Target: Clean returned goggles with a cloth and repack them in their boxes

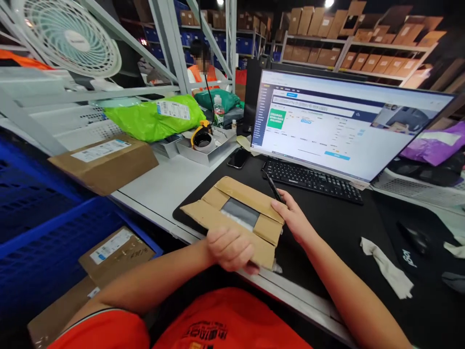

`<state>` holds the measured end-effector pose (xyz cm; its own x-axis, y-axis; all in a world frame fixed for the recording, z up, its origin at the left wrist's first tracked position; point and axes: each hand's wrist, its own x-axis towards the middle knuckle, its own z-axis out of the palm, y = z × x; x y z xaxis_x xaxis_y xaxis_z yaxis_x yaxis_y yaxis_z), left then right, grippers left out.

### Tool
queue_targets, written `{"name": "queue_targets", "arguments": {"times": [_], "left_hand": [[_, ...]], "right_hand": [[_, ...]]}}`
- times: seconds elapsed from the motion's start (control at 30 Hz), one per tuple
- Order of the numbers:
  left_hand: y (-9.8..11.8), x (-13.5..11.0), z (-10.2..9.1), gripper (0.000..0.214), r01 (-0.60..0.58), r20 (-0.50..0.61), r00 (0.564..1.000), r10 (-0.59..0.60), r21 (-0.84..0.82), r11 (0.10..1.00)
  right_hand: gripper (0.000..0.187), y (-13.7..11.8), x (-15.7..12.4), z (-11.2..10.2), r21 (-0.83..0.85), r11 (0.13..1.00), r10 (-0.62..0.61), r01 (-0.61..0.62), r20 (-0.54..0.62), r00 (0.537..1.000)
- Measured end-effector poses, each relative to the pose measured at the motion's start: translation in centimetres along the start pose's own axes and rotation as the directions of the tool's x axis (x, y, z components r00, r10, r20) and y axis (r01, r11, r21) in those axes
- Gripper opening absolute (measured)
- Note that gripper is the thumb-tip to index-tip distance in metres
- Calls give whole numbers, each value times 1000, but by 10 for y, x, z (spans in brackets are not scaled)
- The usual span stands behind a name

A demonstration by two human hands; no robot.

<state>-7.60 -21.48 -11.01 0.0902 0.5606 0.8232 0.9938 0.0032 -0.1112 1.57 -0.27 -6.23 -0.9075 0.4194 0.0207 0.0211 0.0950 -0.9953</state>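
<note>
A flat cardboard box (pixel 232 206) lies on the black desk mat (pixel 327 228) with its top flaps part open, showing a grey item (pixel 240 212) inside. My left hand (pixel 230 248) curls over the box's near edge, fingers closed on it. My right hand (pixel 292 215) presses the box's right side and holds a black pen (pixel 273 186) that points up toward the keyboard (pixel 312 179).
A wide monitor (pixel 345 121) stands behind the keyboard. A phone (pixel 238 158), a tape dispenser (pixel 201 138), a green parcel (pixel 152 118), a brown box (pixel 105 162) and a fan (pixel 69 36) sit to the left. Blue crates (pixel 43 242) hold boxes. A white cloth (pixel 388 266) lies right. Another person (pixel 201 63) works behind.
</note>
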Motion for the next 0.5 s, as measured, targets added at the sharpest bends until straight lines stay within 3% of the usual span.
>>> {"name": "queue_targets", "arguments": {"times": [0.07, 0.17, 0.23, 0.3, 0.37, 0.43, 0.5], "left_hand": [[8, -18, 10, 29, -59, -108, 992, 70, 105, 993], [19, -37, 14, 39, -84, -120, 987, 108, 188, 979], [25, -35, 5, 47, -72, -98, 991, 89, 164, 984], [28, -18, -13, 50, -53, -58, 997, 58, 90, 995], [26, 14, -36, 44, -32, 79, 996, 35, -40, 999], [13, 52, -58, 32, 48, 352, 936, 2, -133, 990], [-11, 82, -71, 24, 142, 491, 871, -7, -238, 961]], "right_hand": [[61, -2, 0, -1, -31, 1000, 3, -3, -16, 1000], [64, -5, -1, -2, -103, 995, -3, -1, -48, 999], [66, -5, -2, -3, -117, 993, 11, -19, -66, 998], [67, -3, -3, -5, -114, 992, 41, -51, -89, 995], [66, 2, -3, -6, -130, 988, 70, -85, -112, 991], [64, 5, -3, -8, -167, 979, 93, -115, -132, 987], [60, 6, -4, -14, -225, 966, 89, -125, -164, 982]]}}
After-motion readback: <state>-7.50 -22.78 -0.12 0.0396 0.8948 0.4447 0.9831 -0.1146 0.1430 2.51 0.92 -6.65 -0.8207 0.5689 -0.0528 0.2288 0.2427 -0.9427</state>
